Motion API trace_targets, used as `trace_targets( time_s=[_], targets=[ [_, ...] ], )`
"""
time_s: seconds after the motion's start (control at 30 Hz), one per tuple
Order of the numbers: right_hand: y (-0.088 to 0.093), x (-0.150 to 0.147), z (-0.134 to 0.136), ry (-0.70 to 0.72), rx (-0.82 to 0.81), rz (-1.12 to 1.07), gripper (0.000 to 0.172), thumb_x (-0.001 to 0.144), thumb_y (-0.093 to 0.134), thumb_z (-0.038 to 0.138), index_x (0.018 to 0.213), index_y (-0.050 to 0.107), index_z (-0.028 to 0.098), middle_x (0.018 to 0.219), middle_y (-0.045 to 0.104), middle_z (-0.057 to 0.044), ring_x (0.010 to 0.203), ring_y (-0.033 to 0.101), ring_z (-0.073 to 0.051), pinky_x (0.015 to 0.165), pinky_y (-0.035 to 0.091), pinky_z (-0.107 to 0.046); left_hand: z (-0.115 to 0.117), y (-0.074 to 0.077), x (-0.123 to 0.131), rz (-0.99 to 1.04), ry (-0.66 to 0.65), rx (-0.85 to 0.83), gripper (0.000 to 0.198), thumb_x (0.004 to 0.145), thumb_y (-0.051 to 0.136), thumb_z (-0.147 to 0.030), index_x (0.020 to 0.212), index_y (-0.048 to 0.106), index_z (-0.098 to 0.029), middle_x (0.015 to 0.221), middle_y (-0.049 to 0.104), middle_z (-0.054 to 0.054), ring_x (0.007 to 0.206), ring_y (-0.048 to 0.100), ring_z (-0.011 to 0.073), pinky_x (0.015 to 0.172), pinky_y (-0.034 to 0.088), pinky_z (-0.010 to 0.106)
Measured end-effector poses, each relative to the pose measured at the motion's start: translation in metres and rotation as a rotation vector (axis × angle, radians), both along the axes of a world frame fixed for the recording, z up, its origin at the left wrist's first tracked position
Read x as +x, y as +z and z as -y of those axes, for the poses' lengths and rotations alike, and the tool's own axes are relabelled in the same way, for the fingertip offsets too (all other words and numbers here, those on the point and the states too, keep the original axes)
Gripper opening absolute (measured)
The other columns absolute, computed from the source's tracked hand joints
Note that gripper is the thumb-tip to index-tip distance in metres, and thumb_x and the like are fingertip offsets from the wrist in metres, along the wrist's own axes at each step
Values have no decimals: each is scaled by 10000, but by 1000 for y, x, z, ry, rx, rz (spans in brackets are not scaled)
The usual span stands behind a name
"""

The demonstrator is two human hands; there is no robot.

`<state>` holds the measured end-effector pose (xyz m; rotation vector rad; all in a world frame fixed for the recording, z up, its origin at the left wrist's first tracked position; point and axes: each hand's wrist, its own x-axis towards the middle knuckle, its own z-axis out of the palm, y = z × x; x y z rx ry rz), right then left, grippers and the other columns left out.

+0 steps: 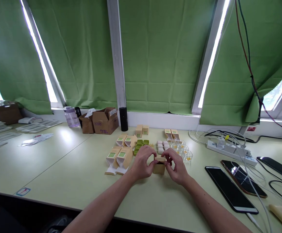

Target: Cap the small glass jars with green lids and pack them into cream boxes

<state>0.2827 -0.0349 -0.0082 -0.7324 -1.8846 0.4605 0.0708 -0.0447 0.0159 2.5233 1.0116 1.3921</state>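
A small tan cardboard box (159, 169) stands on the table between my two hands, its top flap partly raised. My left hand (142, 163) pinches the flap and the left edge of the box. On the other side, my right hand (176, 165) has its fingers curled round the right edge and flap. What the box holds inside is hidden. Just beyond my hands lie green cups (144, 142), pale soap-like blocks (160, 150) and clear glass cups (185, 152) with yellow bottoms. Several flattened tan boxes with green windows (121, 155) lie left of my left hand.
Two closed small boxes (139, 130) stand near the wall, and folded boxes (172, 135) lie to their right. Brown cartons (106, 121), a black cylinder (123, 119) and a bottle (71, 116) line the back. Phones (230, 189) and a power strip (231, 151) with cables occupy the right.
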Motion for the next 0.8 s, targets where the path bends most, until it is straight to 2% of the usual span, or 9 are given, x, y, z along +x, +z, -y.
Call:
trace_targets(
  time_s=[0.27, 0.57, 0.8],
  targets=[
    [1, -1, 1, -45, 56, 66, 20, 896, 641, 285, 896, 621, 283, 824, 588, -41, 709, 519, -218, 634, 396, -350, -1, -2, 0, -28, -25, 12, 140, 813, 641, -137, 889, 587, -242, 928, 665, 86, 936, 568, 284, 897, 468, 450],
    [4, 1, 3, -34, 83, 112, 68, 842, 640, 215, 859, 605, 271, 824, 596, -45, 712, 524, -216, 624, 364, -332, -1, -1, 0, -22, -69, -27, 171, 782, 647, -109, 864, 579, -243, 937, 653, 80, 952, 569, 284, 905, 467, 450],
    [2, 2, 2, -43, 168, 175, 112, 843, 599, 156, 870, 569, 261, 822, 594, -40, 702, 536, -204, 612, 362, -323, -1, -2, 0, -29, -81, -6, 182, 773, 636, -93, 870, 581, -236, 940, 657, 78, 947, 572, 273, 897, 475, 437]
  ],
)
